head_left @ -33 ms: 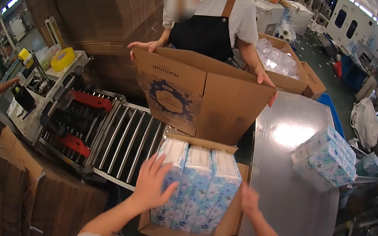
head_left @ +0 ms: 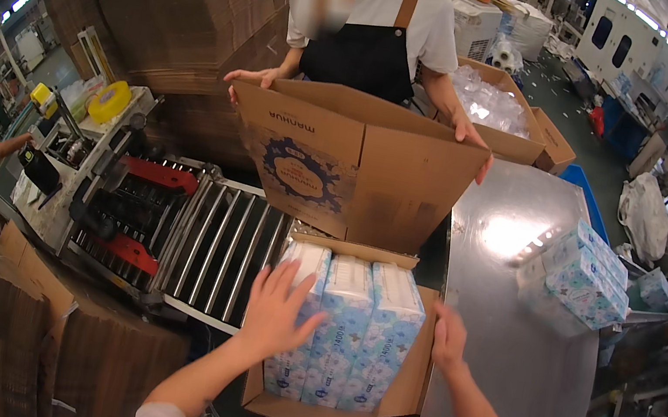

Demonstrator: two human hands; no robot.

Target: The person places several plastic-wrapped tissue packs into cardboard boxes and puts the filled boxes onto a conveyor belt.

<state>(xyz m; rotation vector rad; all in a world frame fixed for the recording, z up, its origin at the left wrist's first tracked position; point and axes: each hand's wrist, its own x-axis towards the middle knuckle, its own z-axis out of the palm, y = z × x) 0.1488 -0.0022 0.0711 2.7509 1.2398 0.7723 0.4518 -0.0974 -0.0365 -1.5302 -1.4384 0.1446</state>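
Note:
In front of me stands an open cardboard carton [head_left: 317, 416] with its flaps folded out. It holds tissue packs [head_left: 339, 346] in blue and white floral wrap, standing side by side. My left hand [head_left: 279, 310] is open over the left pack, fingers spread across its upper part. At the carton's right flap, my right hand [head_left: 448, 341] is held edge-on with its fingers pointing up and nothing seen in them. Whether it touches the flap is hard to tell. Across from me, a co-worker holds an empty-looking carton [head_left: 394, 192] by its upper corners.
To the left runs a roller conveyor [head_left: 223, 247] with a taping machine [head_left: 135, 211] having red parts. A metal table [head_left: 519, 372] lies to the right, bearing more tissue packs [head_left: 582, 281]. Stacked flat cardboard [head_left: 118, 362] stands lower left. A box of clear plastic [head_left: 492, 107] sits behind the co-worker.
My left hand has moved slightly right and up over the packs. My right hand has risen a little, its fingers now pointing up. The co-worker's carton has barely shifted.

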